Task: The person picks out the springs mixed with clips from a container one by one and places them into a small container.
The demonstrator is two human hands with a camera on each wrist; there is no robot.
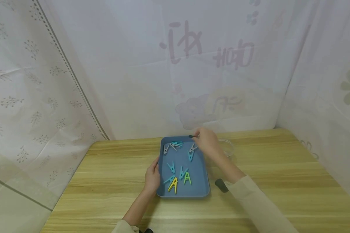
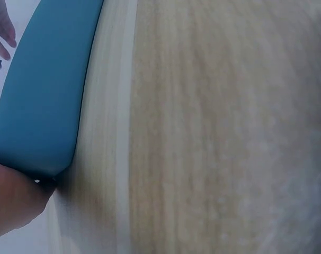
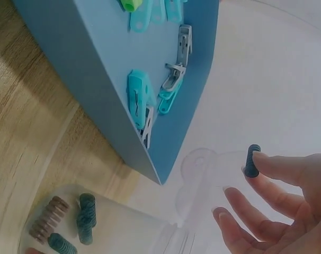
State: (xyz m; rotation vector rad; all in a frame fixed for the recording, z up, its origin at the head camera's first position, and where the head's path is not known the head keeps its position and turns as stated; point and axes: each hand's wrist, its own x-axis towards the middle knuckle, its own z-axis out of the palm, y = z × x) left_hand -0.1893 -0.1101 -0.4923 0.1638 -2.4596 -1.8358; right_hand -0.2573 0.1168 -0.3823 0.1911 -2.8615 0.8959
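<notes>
My left hand (image 1: 152, 178) grips the left side of a blue rectangular tray (image 1: 196, 187), its thumb at the rim. In the left wrist view that hand (image 2: 15, 198) shows at the tray's lower corner, partly out of frame. Beyond the tray's far right corner, my right hand (image 1: 207, 140) pinches a small dark green ribbed cylinder (image 3: 251, 161) between thumb and forefinger, the other fingers spread loosely. Inside the tray lie several clothespins: turquoise ones (image 1: 171, 167), grey ones (image 1: 166, 149), a yellow one (image 1: 173, 185) and a light green one (image 1: 187, 178).
Right of the tray, a clear plastic jar (image 3: 134, 214) holds a brown ribbed cylinder (image 3: 48, 219) and several dark green ones (image 3: 86, 218). A dark rounded object (image 1: 221, 185) shows beside the right sleeve. The wooden table (image 1: 110, 181) ends at a white patterned cloth (image 1: 134, 81) behind.
</notes>
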